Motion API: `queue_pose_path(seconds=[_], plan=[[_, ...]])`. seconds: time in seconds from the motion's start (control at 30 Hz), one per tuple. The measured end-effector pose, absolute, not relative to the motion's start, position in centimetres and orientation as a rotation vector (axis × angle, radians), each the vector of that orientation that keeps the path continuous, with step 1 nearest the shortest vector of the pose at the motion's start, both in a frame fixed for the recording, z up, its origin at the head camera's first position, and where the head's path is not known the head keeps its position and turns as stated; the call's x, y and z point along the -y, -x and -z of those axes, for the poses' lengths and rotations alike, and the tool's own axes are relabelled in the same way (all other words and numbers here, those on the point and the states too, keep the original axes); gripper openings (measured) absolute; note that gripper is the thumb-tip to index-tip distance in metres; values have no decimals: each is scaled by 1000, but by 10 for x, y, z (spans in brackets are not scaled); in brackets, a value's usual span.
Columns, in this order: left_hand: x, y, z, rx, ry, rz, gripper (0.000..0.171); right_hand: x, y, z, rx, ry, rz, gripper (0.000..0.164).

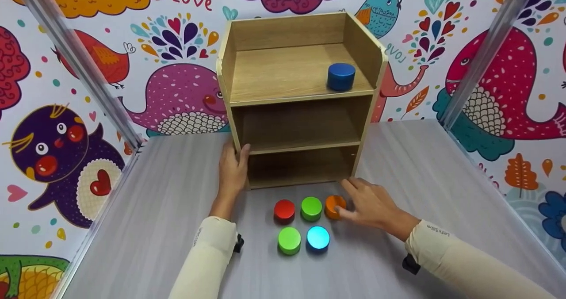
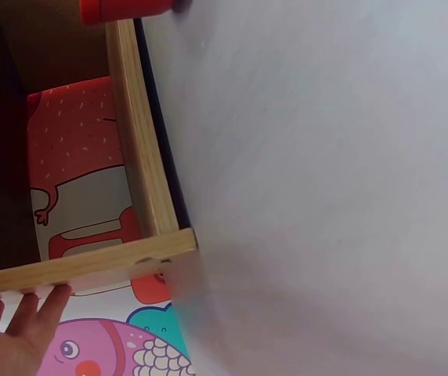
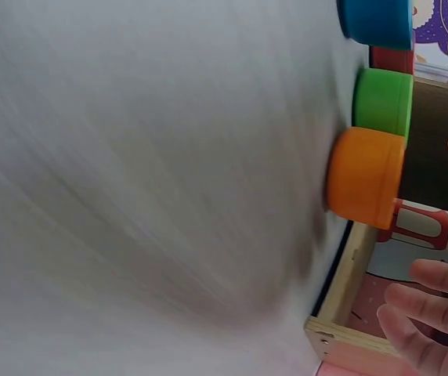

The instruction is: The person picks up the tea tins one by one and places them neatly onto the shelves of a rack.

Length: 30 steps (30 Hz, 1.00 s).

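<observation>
My left hand (image 1: 233,170) rests against the left side of a wooden shelf unit (image 1: 305,150). In the left wrist view, the fingertips of that hand (image 2: 20,337) touch the outer face of its side panel (image 2: 83,266). Near the lower right corner of the unit is my right hand (image 1: 371,201), thumb by an orange round container (image 1: 334,207). The right wrist view shows this hand (image 3: 431,305) with spread fingers, apart from the orange container (image 3: 365,176). A red container (image 1: 284,210) and a green one (image 1: 311,208) stand left of the orange one.
Closer to me stand another green container (image 1: 289,240) and a light blue one (image 1: 318,238). A dark blue container (image 1: 341,76) sits on the unit's top shelf, at the right. Patterned walls (image 1: 177,100) and metal posts (image 1: 84,64) border the grey table (image 1: 168,201).
</observation>
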<state>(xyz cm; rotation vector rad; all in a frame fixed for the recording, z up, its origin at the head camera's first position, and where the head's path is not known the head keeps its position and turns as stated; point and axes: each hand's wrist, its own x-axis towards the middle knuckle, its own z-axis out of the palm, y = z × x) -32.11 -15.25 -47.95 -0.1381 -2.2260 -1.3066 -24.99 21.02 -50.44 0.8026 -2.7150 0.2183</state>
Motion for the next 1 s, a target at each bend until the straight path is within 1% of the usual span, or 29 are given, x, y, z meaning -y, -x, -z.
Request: queue_pose_path(seconds=[0.1,0.2,0.57,1.0], plan=[[154,322,480,2225,149,1315,52,-209,249,510,2680,-820,-206,60],[154,322,480,2224,155,1323,55,-209,249,516,2655,-834,-193,58],[154,321,481,2220,159,1312,50,-209,248,531,2675,-828,-212,54],[154,321,481,2223,153,1311,52,-207,248,537,2719,-823,-243,51]])
